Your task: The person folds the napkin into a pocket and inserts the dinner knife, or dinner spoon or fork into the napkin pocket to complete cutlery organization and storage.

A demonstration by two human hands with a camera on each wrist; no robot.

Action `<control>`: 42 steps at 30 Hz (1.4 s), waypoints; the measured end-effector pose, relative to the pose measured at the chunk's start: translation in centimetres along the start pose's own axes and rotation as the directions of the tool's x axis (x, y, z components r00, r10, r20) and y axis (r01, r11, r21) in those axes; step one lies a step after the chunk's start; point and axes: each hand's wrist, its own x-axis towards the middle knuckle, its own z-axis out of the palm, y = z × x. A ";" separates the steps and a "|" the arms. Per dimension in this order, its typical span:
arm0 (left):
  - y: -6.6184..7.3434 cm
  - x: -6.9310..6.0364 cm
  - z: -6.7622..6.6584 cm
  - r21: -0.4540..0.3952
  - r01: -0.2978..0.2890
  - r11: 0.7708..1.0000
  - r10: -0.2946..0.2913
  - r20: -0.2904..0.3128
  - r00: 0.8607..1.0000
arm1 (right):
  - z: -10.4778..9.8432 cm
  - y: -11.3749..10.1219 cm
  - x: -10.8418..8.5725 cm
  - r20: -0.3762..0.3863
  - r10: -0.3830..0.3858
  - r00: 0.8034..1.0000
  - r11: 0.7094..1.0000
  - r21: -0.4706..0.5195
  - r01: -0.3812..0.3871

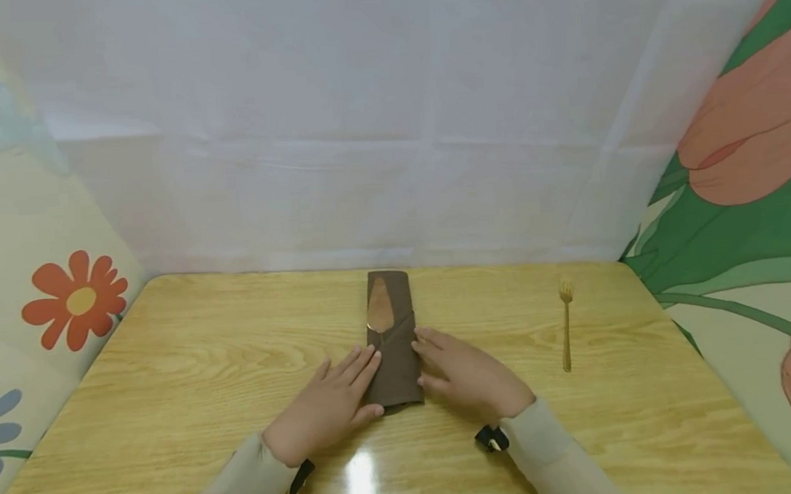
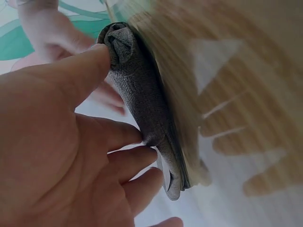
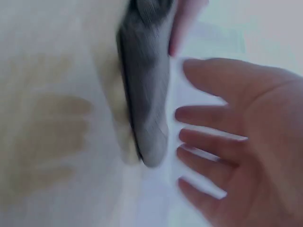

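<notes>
A folded dark brown cloth napkin (image 1: 399, 363) lies lengthwise at the middle of the table. From its slanted upper fold shows the leaf-shaped, copper-toned blade of a cake server (image 1: 381, 306); the cloth hides its handle. My left hand (image 1: 329, 409) touches the napkin's left side with fairly straight fingers, the thumb by the near end. In the left wrist view that near end of the napkin (image 2: 120, 45) appears as rolled layers. On the right side, my right hand (image 1: 475, 375) is beside the napkin, fingers extended. The right wrist view shows its fingers (image 3: 203, 116) spread and apart from the cloth.
A gold fork (image 1: 566, 324) lies on the right part of the wooden table (image 1: 229, 340), tines pointing away. Behind the table hangs a white sheet (image 1: 391, 131). Flower-patterned panels (image 1: 730, 264) stand at both sides.
</notes>
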 end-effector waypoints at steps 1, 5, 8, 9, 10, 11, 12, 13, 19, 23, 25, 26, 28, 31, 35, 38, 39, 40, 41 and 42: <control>0.0 0.0 0.0 -0.006 -0.003 1.000 0.003 -0.004 1.000 | -0.4 0.2 -0.1 -0.044 -0.012 0.999 1.000 0.002 0.012; 0.1 0.0 -0.2 -0.021 -0.009 1.000 0.009 -0.010 1.000 | -2.0 1.8 -0.6 -0.236 -0.008 0.972 1.000 0.010 0.011; 0.2 -0.1 -0.3 -0.028 -0.013 1.000 0.013 -0.008 1.000 | -3.0 3.5 -1.3 -0.334 0.050 0.941 0.999 0.028 -0.043; 0.2 -0.2 -0.3 -0.030 -0.014 0.999 0.014 -0.006 1.000 | -3.2 4.1 -1.5 -0.358 0.082 0.930 0.997 0.042 -0.072; 0.2 -0.2 -0.3 -0.031 -0.014 0.999 0.014 -0.005 1.000 | -3.5 4.7 -1.8 -0.379 0.119 0.918 0.993 0.062 -0.103; 0.2 -0.2 -0.3 -0.035 -0.014 0.999 0.014 -0.006 1.000 | -3.8 5.3 -2.1 -0.397 0.158 0.904 0.987 0.084 -0.135; 0.2 -0.2 -0.3 -0.038 -0.015 0.999 0.015 -0.006 1.000 | -4.0 6.0 -2.3 -0.410 0.198 0.890 0.980 0.107 -0.169; 0.1 -0.2 -0.3 -0.042 -0.015 0.999 0.015 -0.005 1.000 | -4.2 6.7 -2.6 -0.422 0.241 0.874 0.970 0.133 -0.203; 0.0 -0.1 -0.2 -0.048 -0.021 0.999 0.021 0.001 1.000 | -4.9 10.4 -4.9 -0.477 0.462 0.748 0.886 0.296 -0.358; 0.0 -0.1 -0.2 -0.043 -0.017 0.999 0.018 0.008 1.000 | -5.2 12.1 -6.3 -0.509 0.568 0.647 0.822 0.388 -0.416; 0.0 -0.1 -0.2 -0.044 -0.015 0.999 0.016 0.013 1.000 | -5.4 12.8 -6.9 -0.506 0.623 0.596 0.782 0.431 -0.450; 0.0 -0.1 -0.3 -0.043 -0.014 0.999 0.014 0.016 1.000 | -5.4 13.1 -7.2 -0.501 0.651 0.570 0.759 0.453 -0.468; 0.0 -0.1 -0.3 -0.041 -0.012 0.999 0.013 0.020 1.000 | -5.4 13.7 -7.7 -0.489 0.695 0.527 0.719 0.487 -0.496; 0.0 -0.1 -0.4 -0.037 -0.010 0.999 0.011 0.022 1.000 | -5.2 14.3 -8.4 -0.434 0.752 0.496 0.658 0.531 -0.533; 0.0 -0.1 -0.3 -0.032 -0.016 0.999 0.016 0.012 1.000 | -5.1 14.8 -9.2 -0.310 0.802 0.511 0.590 0.545 -0.596; 0.0 -0.1 -0.2 -0.028 -0.028 0.999 0.028 -0.002 1.000 | -5.1 15.2 -9.5 -0.217 0.820 0.530 0.556 0.522 -0.647; 0.0 -0.2 -0.2 -0.026 -0.033 0.999 0.033 -0.006 0.999 | -5.0 15.3 -9.5 -0.195 0.823 0.533 0.549 0.512 -0.661; 0.0 -0.2 -0.2 -0.022 -0.038 0.999 0.038 -0.010 0.999 | -5.0 15.5 -9.6 -0.175 0.827 0.534 0.541 0.505 -0.672; 0.0 -0.2 -0.2 -0.014 -0.042 0.999 0.042 -0.014 0.999 | -4.9 15.6 -9.6 -0.161 0.829 0.535 0.536 0.498 -0.682; 0.0 -0.2 -0.2 -0.008 -0.047 0.999 0.047 -0.018 0.999 | -4.8 15.7 -9.6 -0.152 0.831 0.535 0.534 0.490 -0.690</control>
